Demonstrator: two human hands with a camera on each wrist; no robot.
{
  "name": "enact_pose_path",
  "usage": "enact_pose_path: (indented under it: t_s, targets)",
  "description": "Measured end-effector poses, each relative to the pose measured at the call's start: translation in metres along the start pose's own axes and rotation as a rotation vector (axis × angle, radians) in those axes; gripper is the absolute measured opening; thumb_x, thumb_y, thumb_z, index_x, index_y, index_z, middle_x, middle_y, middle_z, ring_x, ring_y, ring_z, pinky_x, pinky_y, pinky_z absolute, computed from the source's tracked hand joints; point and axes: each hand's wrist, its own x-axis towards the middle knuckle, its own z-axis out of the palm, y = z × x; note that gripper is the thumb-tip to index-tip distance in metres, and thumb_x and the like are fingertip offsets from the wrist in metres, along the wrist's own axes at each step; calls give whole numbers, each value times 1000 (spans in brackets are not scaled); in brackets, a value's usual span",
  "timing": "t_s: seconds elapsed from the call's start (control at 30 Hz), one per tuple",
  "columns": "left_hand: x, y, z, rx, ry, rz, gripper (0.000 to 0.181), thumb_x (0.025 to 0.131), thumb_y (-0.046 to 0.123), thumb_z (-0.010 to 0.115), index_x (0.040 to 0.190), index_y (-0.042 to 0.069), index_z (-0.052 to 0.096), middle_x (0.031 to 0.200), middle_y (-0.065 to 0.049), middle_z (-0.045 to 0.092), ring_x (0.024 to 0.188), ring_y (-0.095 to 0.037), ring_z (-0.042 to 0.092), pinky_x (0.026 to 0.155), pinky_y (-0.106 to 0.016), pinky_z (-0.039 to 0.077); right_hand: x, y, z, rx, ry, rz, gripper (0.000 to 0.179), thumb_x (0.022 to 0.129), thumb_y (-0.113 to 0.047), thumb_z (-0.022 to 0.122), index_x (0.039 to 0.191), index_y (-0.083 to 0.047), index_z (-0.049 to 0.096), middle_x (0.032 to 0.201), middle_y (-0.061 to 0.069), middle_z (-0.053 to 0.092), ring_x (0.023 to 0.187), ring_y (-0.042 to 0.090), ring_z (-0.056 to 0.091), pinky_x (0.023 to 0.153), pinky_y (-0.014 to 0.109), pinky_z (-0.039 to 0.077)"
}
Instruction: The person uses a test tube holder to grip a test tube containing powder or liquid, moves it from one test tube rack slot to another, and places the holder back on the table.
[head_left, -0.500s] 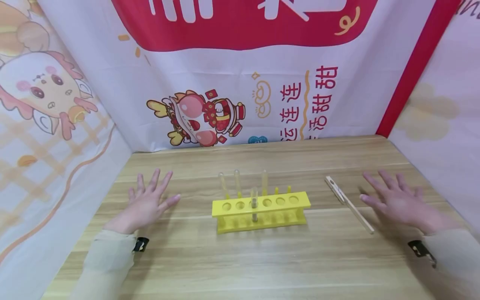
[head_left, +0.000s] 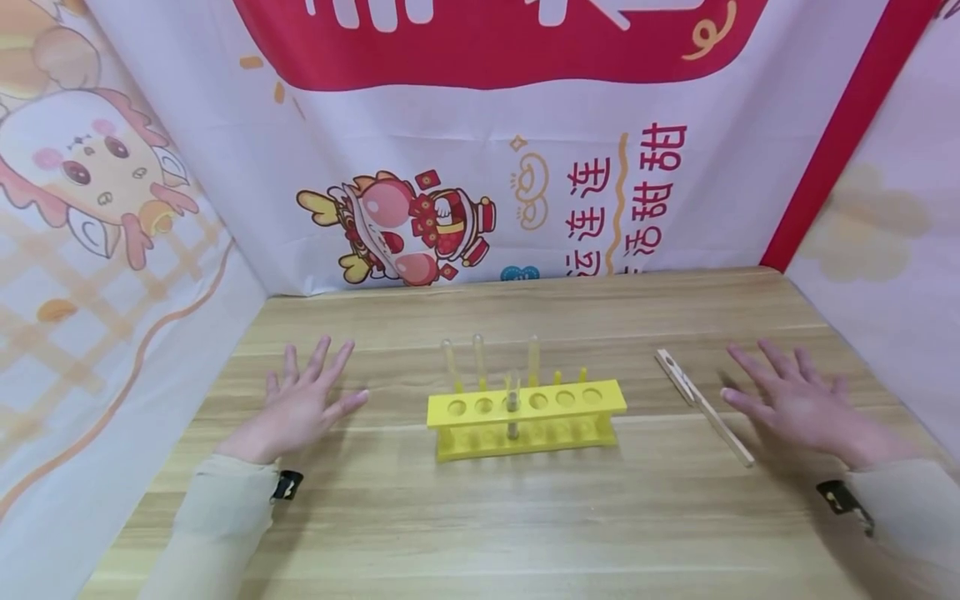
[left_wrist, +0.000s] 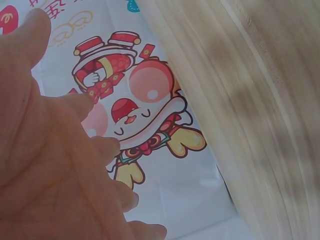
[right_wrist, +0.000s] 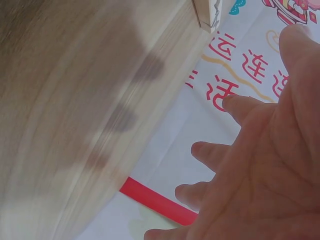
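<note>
My left hand (head_left: 296,408) is held over the left of the table with fingers spread, holding nothing. To the right, my right hand (head_left: 798,408) is spread the same way, its thumb close to a wooden test tube clamp (head_left: 703,407) but apart from it. Between the hands stands a yellow test tube rack (head_left: 527,404). One clear test tube (head_left: 513,400) stands in a hole of it, with something grey inside. Along the back, three more test tubes (head_left: 480,362) sit upside down on pegs. The wrist views show the left palm (left_wrist: 55,170) and right palm (right_wrist: 265,170) bare.
The wood-grain table (head_left: 480,525) ends at a white and red printed cloth (head_left: 465,117) at the back. Printed cloth also walls the left (head_left: 112,292) and right (head_left: 885,275) sides. Two bare yellow pegs (head_left: 582,375) rise behind the rack's right half.
The head view has shifted slightly, so the scene sits a little higher and further right. Both hands stay spread; the rack and clamp lie as before.
</note>
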Motion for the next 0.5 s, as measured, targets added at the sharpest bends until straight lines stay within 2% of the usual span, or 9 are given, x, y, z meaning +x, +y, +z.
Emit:
enact_pose_path:
  t_s: [0.5]
  targets:
    - [1,3,1,9,-13,23,84,99,61,43,159,25,-3,161,-15,-16,134,-50,-30,96,-77,-14,1,2,2,-1,9,-2,77,101,-57,43,160,-22,6,158,32,0,131,70,-3,84,89,-2]
